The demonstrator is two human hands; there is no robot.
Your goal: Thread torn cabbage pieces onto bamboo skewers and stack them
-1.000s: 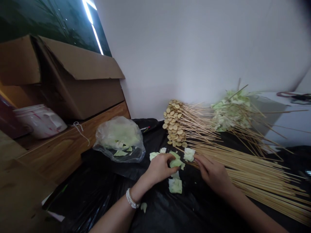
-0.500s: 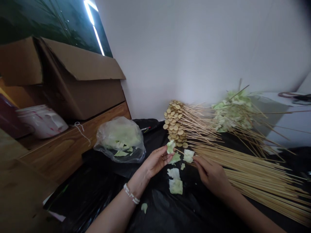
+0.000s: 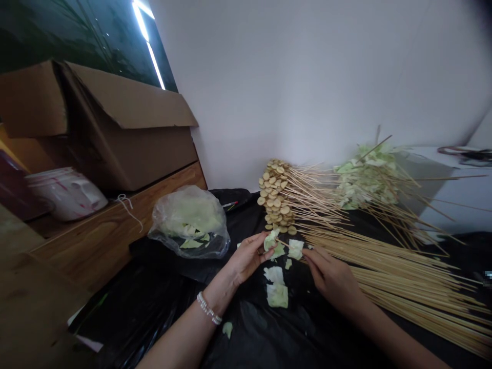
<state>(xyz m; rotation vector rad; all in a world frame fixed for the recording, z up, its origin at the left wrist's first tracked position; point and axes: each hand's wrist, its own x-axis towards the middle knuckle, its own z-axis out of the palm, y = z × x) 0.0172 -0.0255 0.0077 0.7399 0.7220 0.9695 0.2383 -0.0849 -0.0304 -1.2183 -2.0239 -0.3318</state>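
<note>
My left hand (image 3: 248,259), with a beaded bracelet at the wrist, pinches a pale green cabbage leaf piece (image 3: 271,240). The tip of a thin wooden skewer (image 3: 283,243) meets that piece. Closed around the skewer is my right hand (image 3: 328,274), just right of a second cabbage piece (image 3: 295,249) threaded on it. Below the hands, loose cabbage pieces (image 3: 277,295) lie on black plastic sheeting (image 3: 246,338). A smaller scrap (image 3: 227,329) rests nearer to me.
A clear plastic bag (image 3: 188,220) of cabbage stands left. Behind are skewered round slices (image 3: 274,192) and a pile of cabbage skewers (image 3: 367,177). Bare skewers (image 3: 403,287) spread out at right. A cardboard box (image 3: 142,154) and white tub (image 3: 65,193) sit on a wooden surface.
The leaf piece in my left hand has dropped slightly and turned against the skewer tip. My right hand has shifted slightly left, still gripping the skewer.
</note>
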